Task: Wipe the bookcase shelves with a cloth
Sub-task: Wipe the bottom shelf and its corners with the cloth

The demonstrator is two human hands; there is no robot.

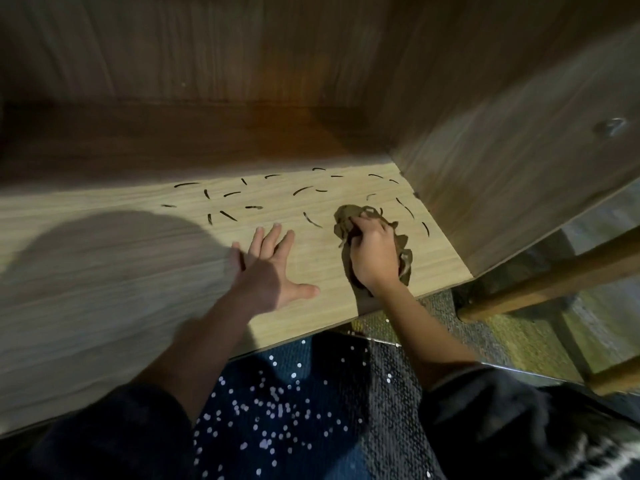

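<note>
Head view, looking down into a wooden bookcase. Shelf [145, 258]: pale wood-grain laminate, lit at the near part, in shadow at the far part. Cloth [349, 220]: brown, crumpled, lying on the shelf toward the right end, near the side panel [512, 174].

Right hand [375, 256]: fingers clenched around the bunched cloth, pressing it onto the shelf. Left hand [268, 268]: fingers released and spread, palm flat on the shelf just left of the cloth, holding nothing.

Handling, as judged: the cloth appears soft, light and limp, and folds freely. It is best gripped as a wad under the palm, as it is held now, so loose edges do not trail. Nothing about it looks fragile. The laminate looks smooth, so the cloth should slide easily.

Surface: numerous short dark curved marks [228, 215] are scattered across the lit area, from the middle toward the right corner. Whether they are debris or stains cannot be told. The area beyond the cloth is not yet wiped.

Room: dim. Back panel [207, 57] is dark wood. A wooden rail or furniture leg [554, 275] stands to the right, outside the bookcase. Woven floor covering [391, 393] lies below the near edge of the shelf. Dark sleeves and a spangled dark garment [277, 410] are at the near edge.
</note>
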